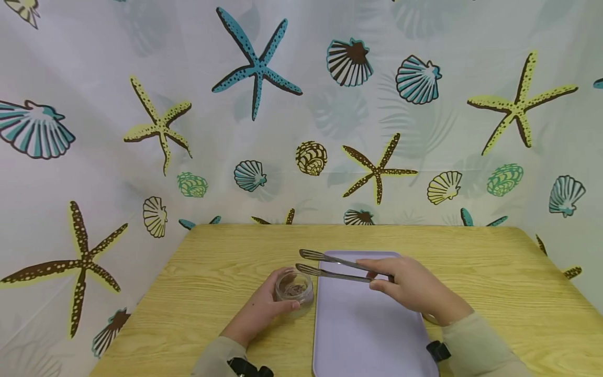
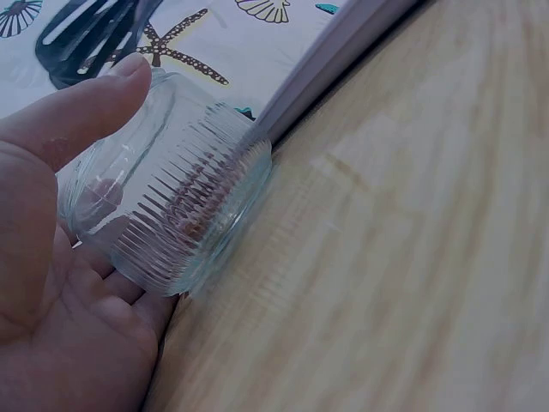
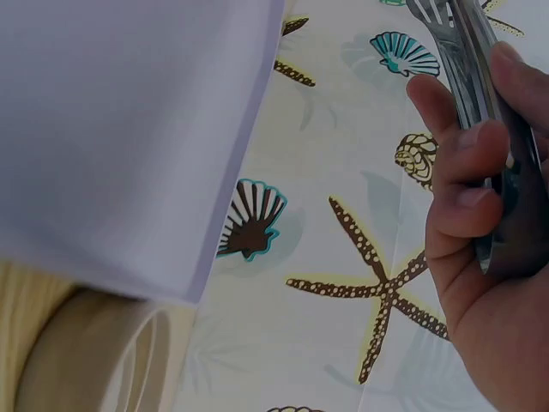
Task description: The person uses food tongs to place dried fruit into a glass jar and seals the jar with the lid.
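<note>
Beside the tray (image 1: 367,324), a ribbed glass jar (image 1: 294,287).

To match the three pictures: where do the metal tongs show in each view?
Head: tongs at centre, gripped by the right hand over the lilac tray.
Left wrist: slotted tips top left, above the glass jar.
Right wrist: top right, between fingers.
Shared landmark: the tray.

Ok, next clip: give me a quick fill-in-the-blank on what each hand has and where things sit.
1. The left hand holds a small glass ____.
2. The right hand grips metal ____.
3. The glass jar stands on the wooden table, just left of the lilac ____.
4. The tongs' tips are ____, with nothing between them.

Missing words: jar; tongs; tray; apart
</note>
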Demonstrator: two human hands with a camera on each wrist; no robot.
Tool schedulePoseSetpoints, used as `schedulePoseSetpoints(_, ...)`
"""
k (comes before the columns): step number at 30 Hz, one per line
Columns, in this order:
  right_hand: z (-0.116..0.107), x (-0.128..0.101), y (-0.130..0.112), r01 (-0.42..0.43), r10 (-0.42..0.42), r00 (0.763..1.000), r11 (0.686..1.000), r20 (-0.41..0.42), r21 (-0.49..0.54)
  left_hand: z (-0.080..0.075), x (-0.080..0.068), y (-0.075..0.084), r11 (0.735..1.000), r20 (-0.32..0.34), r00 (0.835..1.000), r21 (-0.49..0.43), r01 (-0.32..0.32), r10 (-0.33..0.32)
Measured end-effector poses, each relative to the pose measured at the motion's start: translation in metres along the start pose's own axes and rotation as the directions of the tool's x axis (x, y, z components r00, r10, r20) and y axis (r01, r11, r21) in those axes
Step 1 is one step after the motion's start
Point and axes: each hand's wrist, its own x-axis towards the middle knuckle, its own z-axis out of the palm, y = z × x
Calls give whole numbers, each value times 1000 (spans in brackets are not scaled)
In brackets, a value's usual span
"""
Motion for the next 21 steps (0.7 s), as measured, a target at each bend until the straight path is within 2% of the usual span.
schedulePoseSetpoints(9, -4, -21, 17, -116, 115, 993, 993, -27, -33, -2, 0, -2, 1000, 19, 1000, -15, -22, 23)
schedulePoseSetpoints(16, -11, -36, 33, -164, 162, 985, 986, -58, -40, -2, -1, -1, 999, 30, 999, -26, -31, 32)
schedulePoseSetpoints(21, -16, -47, 44, -231, 225, 971, 970, -78, -72, -2, -2, 1, 999, 39, 999, -38, -19, 20)
